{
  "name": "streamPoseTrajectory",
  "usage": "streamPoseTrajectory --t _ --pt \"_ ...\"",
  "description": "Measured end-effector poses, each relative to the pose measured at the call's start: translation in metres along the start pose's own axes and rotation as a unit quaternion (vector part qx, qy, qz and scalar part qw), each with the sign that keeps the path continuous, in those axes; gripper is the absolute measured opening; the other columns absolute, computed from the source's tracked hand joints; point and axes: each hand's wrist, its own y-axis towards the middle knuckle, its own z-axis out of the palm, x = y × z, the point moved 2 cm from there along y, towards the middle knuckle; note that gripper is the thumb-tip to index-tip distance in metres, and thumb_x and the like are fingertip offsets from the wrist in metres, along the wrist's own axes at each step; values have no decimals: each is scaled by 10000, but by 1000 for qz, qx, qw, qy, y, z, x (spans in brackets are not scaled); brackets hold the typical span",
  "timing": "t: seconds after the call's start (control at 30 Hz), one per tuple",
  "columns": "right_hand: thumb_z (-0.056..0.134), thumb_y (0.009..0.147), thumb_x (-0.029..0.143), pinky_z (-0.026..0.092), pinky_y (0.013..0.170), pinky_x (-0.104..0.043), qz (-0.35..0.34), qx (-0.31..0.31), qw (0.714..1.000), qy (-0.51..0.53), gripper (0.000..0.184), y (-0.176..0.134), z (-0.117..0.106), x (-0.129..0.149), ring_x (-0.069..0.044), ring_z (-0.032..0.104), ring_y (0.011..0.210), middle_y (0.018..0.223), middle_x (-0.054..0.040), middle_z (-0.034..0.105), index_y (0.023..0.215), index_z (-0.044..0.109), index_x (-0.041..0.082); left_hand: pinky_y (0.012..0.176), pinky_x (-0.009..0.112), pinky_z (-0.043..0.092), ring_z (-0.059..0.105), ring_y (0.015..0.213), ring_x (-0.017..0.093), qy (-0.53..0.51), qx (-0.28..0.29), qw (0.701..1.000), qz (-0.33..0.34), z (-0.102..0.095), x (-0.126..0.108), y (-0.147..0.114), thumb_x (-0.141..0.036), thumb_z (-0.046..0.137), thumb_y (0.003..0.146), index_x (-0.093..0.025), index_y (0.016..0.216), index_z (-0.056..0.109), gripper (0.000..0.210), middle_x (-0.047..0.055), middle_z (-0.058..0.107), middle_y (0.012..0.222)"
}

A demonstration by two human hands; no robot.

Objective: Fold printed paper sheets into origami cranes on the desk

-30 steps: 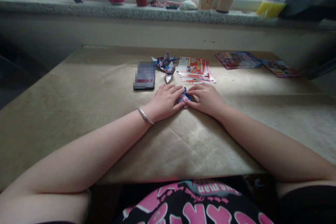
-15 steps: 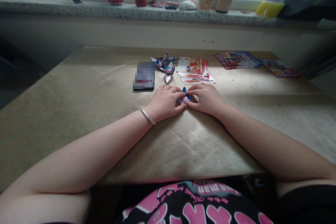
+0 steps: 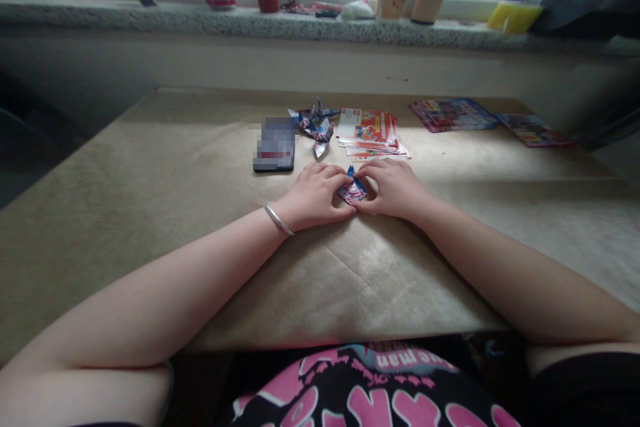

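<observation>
Between my hands, on the tabletop, lies a small folded paper [image 3: 353, 192] with a blue, white and red print and a pointed top. My left hand [image 3: 320, 192] curls round its left side, the index finger on the upper part and the thumb at the bottom corner. From the right, my right hand [image 3: 393, 187] pinches at the same paper, its index finger near the top and its thumb close to the left thumb. Just beyond my hands are several folded paper shapes [image 3: 320, 128] in similar colours, partly overlapping.
A dark phone [image 3: 274, 147] lies left of the paper shapes. A stack of orange-and-white cards [image 3: 370, 130] is behind my right hand. Printed cards [image 3: 453, 113] and another pile [image 3: 535, 130] sit at the far right. Bottles and a yellow item [image 3: 514, 17] stand on the windowsill [image 3: 310, 30].
My thumbs have slid down off the lower part of the folded paper, so more of its printed face shows. My left wrist has shifted slightly left.
</observation>
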Motion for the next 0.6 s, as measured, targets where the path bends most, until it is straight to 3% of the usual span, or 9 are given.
streamPoseTrajectory --t 0.13,0.27,0.33,0.43,0.6 --pt "715 722 568 402 1002 -505 -3 6 1000 12 538 -3 1 0 -346 563 1149 1245 -105 647 1129 674 219 1135 449 310 460 1277 292 -18 18 999 24 -1 4 -1 -499 551 880 -181 1298 589 526 104 572 1333" --pt "568 884 497 407 1008 -481 -16 -4 998 57 353 -1 4 -7 -303 571 1142 1192 -93 670 1070 692 224 1112 421 339 506 1229 238 -31 17 999 37 -1 7 0 -368 342 999 -201 1272 619 423 81 609 1288" --pt "527 924 408 424 995 -459 -13 -21 996 88 262 2 6 -12 -267 596 1088 1101 -74 703 977 708 226 1110 424 343 513 1221 238 -23 6 999 38 -1 7 0 -360 359 1001 -204 1274 622 410 81 611 1298" --pt "618 871 381 452 970 -429 -46 -49 993 99 191 4 8 -14 -249 607 1041 1050 -78 706 919 709 220 1111 441 341 510 1225 251 -2 -7 999 38 1 6 -1 -396 421 989 -213 1320 592 415 81 604 1323" --pt "693 807 419 454 989 -433 -72 -71 991 84 217 2 8 -8 -264 584 1098 1137 -79 677 901 707 224 1112 423 347 509 1236 254 27 2 999 32 2 4 -1 -426 452 976 -203 1322 591 434 62 602 1345"
